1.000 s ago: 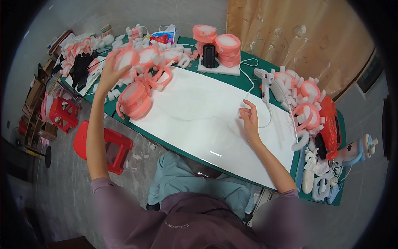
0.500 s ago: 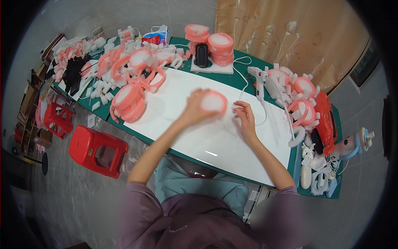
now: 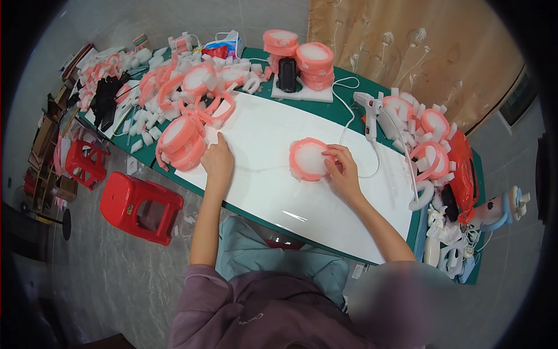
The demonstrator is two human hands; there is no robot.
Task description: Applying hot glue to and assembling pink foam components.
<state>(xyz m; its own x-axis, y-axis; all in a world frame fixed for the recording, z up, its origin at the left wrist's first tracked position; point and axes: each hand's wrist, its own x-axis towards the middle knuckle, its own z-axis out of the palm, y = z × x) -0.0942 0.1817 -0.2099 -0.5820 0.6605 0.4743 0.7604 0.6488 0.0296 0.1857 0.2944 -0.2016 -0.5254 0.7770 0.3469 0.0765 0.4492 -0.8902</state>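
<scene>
A round foam piece (image 3: 308, 159), white in the middle with a pink rim, is over the white board. My right hand (image 3: 343, 168) has its thumb and fingers closed on the right side of that rim. To the left, my left hand (image 3: 218, 161) is beside a stack of similar pink-rimmed foam pieces (image 3: 181, 142). Its index finger stretches forward, close to a small white foam bit; the other fingertips are mostly hidden. I see nothing held in it.
The white board (image 3: 273, 198) lies on a green table. Pink and white foam scraps (image 3: 197, 81) are heaped at the back left. A glue gun (image 3: 370, 113) with a cable stands at the right, near more foam pieces (image 3: 433, 151). Red stools (image 3: 139, 203) stand left of the table.
My left hand has let go of the round foam piece and moved left to the stack. My right hand has closed on the piece's right rim.
</scene>
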